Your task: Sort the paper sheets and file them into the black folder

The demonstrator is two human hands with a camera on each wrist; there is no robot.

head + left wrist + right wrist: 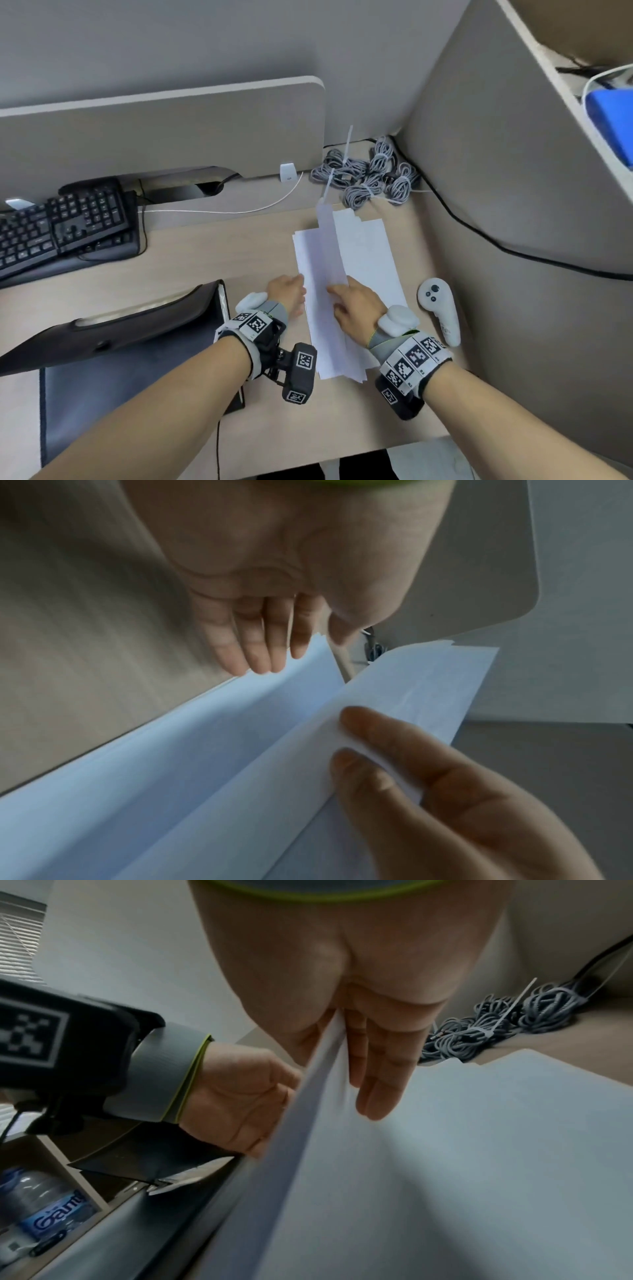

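Note:
A loose stack of white paper sheets (370, 253) lies on the desk, right of centre. My right hand (337, 294) pinches the near part of one sheet (329, 246) between thumb and fingers (380, 1069) and lifts its left side off the stack. My left hand (294, 289) is at the stack's left edge, with straight fingers (253, 642) touching the paper edge (171, 750). The black folder (130, 342) lies open on the desk to the left of both hands, with its flap raised.
A black keyboard (61, 222) sits at the far left. Right of the papers lies a white controller (440, 308). Bundled grey cables (370, 174) fill the back corner, and a black cable (513, 251) runs along the right partition. A white cable (239, 210) crosses behind.

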